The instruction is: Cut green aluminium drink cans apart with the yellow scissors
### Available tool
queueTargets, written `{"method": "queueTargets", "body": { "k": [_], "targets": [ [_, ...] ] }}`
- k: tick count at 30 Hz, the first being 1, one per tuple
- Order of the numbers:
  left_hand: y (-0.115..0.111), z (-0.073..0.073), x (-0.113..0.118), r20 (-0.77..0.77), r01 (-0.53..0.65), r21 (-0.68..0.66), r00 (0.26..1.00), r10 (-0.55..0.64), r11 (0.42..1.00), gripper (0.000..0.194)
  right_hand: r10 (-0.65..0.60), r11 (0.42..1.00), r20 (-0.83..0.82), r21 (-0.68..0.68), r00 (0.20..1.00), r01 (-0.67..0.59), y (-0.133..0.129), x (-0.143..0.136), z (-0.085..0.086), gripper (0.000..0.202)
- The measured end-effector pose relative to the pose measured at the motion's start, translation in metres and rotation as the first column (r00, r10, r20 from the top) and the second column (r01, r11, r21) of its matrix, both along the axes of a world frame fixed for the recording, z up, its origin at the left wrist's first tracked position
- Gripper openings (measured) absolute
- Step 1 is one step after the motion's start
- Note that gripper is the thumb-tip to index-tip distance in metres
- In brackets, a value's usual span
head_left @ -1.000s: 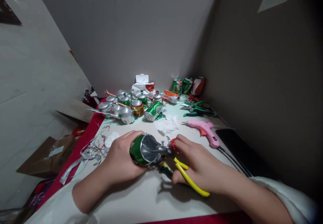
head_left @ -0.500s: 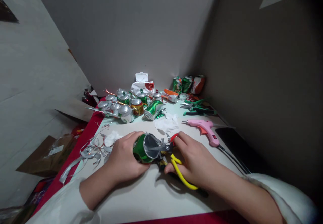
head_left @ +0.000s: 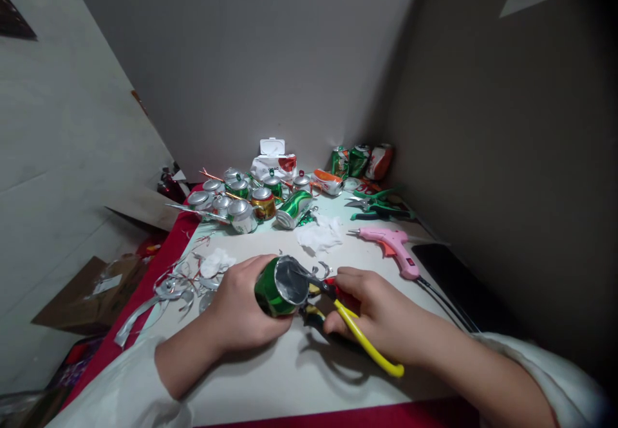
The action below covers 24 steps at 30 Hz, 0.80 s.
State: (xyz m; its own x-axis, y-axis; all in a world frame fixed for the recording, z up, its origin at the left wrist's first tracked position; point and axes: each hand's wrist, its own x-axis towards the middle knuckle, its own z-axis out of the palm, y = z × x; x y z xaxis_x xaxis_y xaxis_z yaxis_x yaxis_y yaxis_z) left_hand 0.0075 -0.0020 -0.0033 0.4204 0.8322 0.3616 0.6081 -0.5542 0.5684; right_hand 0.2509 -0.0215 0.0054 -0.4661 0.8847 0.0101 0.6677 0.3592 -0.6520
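A cut green can (head_left: 274, 291) is wrapped in the fingers of my left hand (head_left: 241, 299), its open, rough-edged end turned toward the right. My right hand (head_left: 374, 306) is closed around pliers with yellow handles (head_left: 369, 344); red shows between its fingers. The dark jaws of the tool reach the can's rim, and their tips are partly inside the opening. Small curled metal scraps (head_left: 324, 268) lie on the table just beyond the jaws.
Several small can-made pots (head_left: 242, 215) stand at the back left, beside a lying green can (head_left: 294, 209). Metal strips (head_left: 168, 293) are at left. A pink glue gun (head_left: 393, 244), green-handled cutters (head_left: 374, 206) and a black slab (head_left: 444, 280) are at right.
My right hand has shifted slightly right and down, and the pliers have turned, with the yellow handle swung outward. The can in my left hand has barely moved.
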Motion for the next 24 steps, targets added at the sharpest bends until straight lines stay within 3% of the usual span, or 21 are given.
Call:
{"method": "queueTargets", "body": {
  "k": [4,8,14,17,20,22,24],
  "targets": [
    [0.001,0.001,0.001,0.019,0.029,-0.04,0.999,-0.028,0.999,0.036,-0.016,0.978,-0.115,-0.208,0.993,-0.008,0.0,0.001,0.0,0.041],
    [0.004,0.003,0.001,0.046,0.074,-0.047,0.996,-0.072,0.996,0.034,-0.022,0.891,-0.318,-0.437,0.948,-0.125,0.0,-0.001,0.0,0.037],
    [0.007,0.011,-0.004,0.085,0.2,0.047,0.975,-0.204,0.979,0.034,0.063,0.813,-0.566,-0.449,0.822,-0.371,0.0,0.004,-0.009,0.056],
    [0.006,0.016,-0.006,0.103,0.298,0.072,0.947,-0.304,0.952,0.032,0.083,0.686,-0.72,-0.46,0.689,-0.563,0.001,0.001,-0.023,0.074],
    [0.004,0.018,-0.008,0.129,0.317,0.043,0.938,-0.32,0.947,0.031,0.002,0.544,-0.841,-0.453,0.542,-0.706,0.001,-0.006,-0.034,0.082],
    [0.004,0.019,-0.009,0.131,0.289,0.04,0.948,-0.291,0.957,0.033,0.006,0.565,-0.831,-0.457,0.557,-0.687,0.001,-0.007,-0.033,0.082],
    [0.005,0.018,-0.009,0.115,0.246,0.072,0.961,-0.253,0.967,0.038,0.089,0.673,-0.746,-0.443,0.66,-0.592,0.002,-0.004,-0.024,0.081]
  ]
}}
